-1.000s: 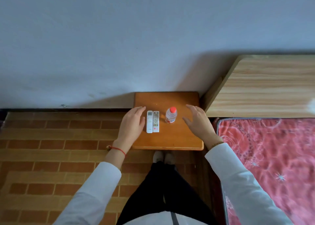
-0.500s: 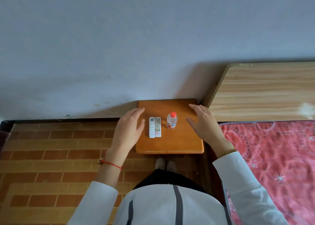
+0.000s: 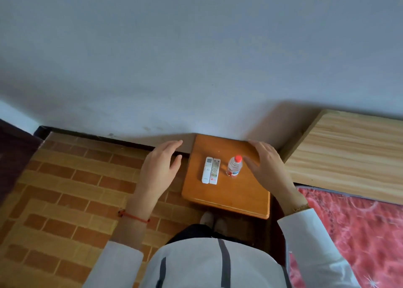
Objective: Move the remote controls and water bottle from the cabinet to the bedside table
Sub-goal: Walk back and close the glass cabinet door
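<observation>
Two white remote controls (image 3: 210,170) lie side by side on the small orange-brown bedside table (image 3: 229,196). A clear water bottle (image 3: 234,166) with a red cap stands upright just right of them. My left hand (image 3: 159,170) hovers left of the table, fingers spread, holding nothing and apart from the remotes. My right hand (image 3: 267,167) hangs over the table's right side, open and empty, its thumb close to the bottle without touching it.
A light wooden headboard (image 3: 349,154) and a bed with a red patterned cover (image 3: 357,233) sit right of the table. The wall (image 3: 196,58) runs behind it. Brick-patterned floor (image 3: 65,196) spreads to the left. My shoes (image 3: 212,221) show below the table's front edge.
Both hands have drawn back and apart from the remotes and the bottle, which stay put on the table. The camera has risen and tilted.
</observation>
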### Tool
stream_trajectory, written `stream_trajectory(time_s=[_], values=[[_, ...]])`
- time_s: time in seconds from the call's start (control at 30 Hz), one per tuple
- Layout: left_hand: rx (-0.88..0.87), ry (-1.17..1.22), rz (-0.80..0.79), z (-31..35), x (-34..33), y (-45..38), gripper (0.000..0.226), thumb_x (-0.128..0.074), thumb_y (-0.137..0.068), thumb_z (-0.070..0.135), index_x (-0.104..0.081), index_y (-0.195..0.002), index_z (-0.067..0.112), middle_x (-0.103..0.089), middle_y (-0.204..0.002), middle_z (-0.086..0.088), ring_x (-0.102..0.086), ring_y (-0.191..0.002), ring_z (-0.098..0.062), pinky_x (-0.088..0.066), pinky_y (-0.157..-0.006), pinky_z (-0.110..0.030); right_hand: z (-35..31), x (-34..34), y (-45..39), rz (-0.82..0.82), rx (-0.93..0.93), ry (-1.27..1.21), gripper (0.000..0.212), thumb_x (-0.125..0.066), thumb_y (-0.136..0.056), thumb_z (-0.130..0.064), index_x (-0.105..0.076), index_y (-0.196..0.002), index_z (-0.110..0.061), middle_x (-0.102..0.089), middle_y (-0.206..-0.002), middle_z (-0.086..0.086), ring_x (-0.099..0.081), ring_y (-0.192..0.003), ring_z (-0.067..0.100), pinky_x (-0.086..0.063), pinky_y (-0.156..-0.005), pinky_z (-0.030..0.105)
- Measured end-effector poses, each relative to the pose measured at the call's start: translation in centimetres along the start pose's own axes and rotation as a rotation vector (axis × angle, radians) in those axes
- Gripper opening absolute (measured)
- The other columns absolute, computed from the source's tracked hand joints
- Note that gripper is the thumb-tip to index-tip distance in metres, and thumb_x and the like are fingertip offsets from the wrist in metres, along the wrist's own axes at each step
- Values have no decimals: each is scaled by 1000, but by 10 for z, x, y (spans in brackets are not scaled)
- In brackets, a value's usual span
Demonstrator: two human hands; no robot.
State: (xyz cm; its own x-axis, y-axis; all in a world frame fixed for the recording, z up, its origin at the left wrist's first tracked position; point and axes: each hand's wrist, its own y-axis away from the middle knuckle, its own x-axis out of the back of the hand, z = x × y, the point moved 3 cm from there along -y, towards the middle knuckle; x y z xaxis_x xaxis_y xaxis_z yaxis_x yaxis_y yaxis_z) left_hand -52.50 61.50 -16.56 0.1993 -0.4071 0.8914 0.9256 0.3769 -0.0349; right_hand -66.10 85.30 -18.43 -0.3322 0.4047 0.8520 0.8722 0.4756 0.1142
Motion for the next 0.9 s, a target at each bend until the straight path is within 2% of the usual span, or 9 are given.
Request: stream_trajectory(time_s=[0.27,0.4,0.63,0.77,0.9], values=[[370,4,134,-36,31,70,44,-52,-96,23,-45,-140,23,-49,-142,5,-49,-128,-10,-39,-102,-22,-71,-20,-29,-156,253,47,51,-52,-94,-41,-38,-141,-27,-44,-145,1,-40,-134,24,-38,-107,38],[508,34,215,-51,51,116,43,-51,-97,22,-47,-140,21,-50,-142,3,-48,-128,-13,-43,-106,-30,-120,-39,-31,-264,410,77,50,-51,-94,-39,-39,-141,-25,-45,-144,2,-39,-135,24,-35,-109,40],[758,26,361,-74,73,191,43,-48,-98,28,-47,-140,22,-50,-142,6,-45,-130,-12,-40,-108,-33,-202,-78,-18,-435,666,128,50,-48,-94,-44,-38,-140,-29,-43,-146,-2,-38,-136,20,-33,-110,38],[887,3,427,-85,81,226,43,-48,-98,28,-46,-140,23,-49,-142,6,-44,-131,-12,-36,-107,-29,-246,-103,-6,-493,839,166,50,-47,-95,-44,-38,-141,-26,-45,-144,-2,-38,-136,19,-32,-111,35],[968,12,485,-107,93,260,43,-49,-97,26,-47,-140,21,-51,-140,4,-46,-130,-15,-38,-108,-35,-295,-130,13,-537,972,173,47,-47,-96,-41,-41,-140,-26,-48,-141,-4,-38,-135,17,-33,-112,36]])
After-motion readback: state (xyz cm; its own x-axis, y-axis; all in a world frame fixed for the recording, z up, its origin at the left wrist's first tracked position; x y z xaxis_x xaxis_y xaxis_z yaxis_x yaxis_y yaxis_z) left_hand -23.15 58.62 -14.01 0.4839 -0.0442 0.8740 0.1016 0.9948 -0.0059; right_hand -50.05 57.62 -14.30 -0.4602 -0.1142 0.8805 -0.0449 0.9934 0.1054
